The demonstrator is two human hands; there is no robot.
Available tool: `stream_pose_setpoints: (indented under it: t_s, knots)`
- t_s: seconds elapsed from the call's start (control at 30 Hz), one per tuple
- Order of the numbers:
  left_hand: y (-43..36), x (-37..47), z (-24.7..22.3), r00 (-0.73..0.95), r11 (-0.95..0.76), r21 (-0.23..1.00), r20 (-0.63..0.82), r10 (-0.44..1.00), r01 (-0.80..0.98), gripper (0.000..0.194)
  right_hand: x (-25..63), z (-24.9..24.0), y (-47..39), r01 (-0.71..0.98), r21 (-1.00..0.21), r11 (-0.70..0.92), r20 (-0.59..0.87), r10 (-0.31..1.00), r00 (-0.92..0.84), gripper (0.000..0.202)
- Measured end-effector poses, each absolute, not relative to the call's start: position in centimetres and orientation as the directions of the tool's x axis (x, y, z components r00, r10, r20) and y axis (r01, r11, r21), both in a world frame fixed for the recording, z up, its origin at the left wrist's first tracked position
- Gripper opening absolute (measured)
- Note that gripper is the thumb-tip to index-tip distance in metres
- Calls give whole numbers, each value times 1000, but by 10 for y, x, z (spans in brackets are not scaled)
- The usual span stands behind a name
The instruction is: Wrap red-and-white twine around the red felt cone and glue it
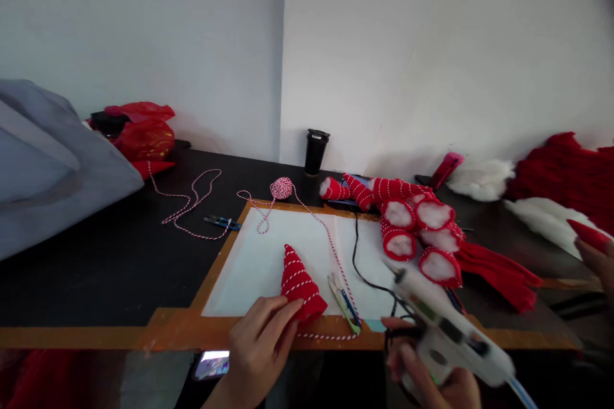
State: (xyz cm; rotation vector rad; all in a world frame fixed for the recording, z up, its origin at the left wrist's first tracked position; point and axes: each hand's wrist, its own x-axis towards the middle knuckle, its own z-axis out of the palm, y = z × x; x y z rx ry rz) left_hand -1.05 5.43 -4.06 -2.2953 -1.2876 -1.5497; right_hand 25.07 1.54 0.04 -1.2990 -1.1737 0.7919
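White walls behind a black table (96, 268). Lower centre, our left hand (261, 339) pinches the red cone (297, 284) w/ white cord on the mat (259, 255). Lower right, our right hand (426, 374) is wrapped round the glue gun (446, 326), nozzle pointing up-left.

White mat (268, 255) lies open left of the cone (296, 281) — snips (343, 299), cord (359, 262), cone pile (412, 223) crowd its right.

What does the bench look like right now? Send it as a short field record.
left hand: holds base of red cone wound with red-white twine
right hand: grips white glue gun, nozzle toward the mat
mat: white, orange-edged; snips lie right of the cone
twine ball: at mat's far edge
finished cones: piled right, white-stuffed
black cup: by the wall
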Motion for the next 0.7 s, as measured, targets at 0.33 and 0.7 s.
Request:
stream_pose_setpoints:
  t_s: [0.33,0.7]
  knots:
    - [53,-12,-38,114,-649,361,813,570,670,30,159,-28,65,471,-859,200,326,924,202,45]
    - [54,-16,-42,109,-659,384,808,579,646,30,151,-14,72,204,-942,267,291,952,96,37]
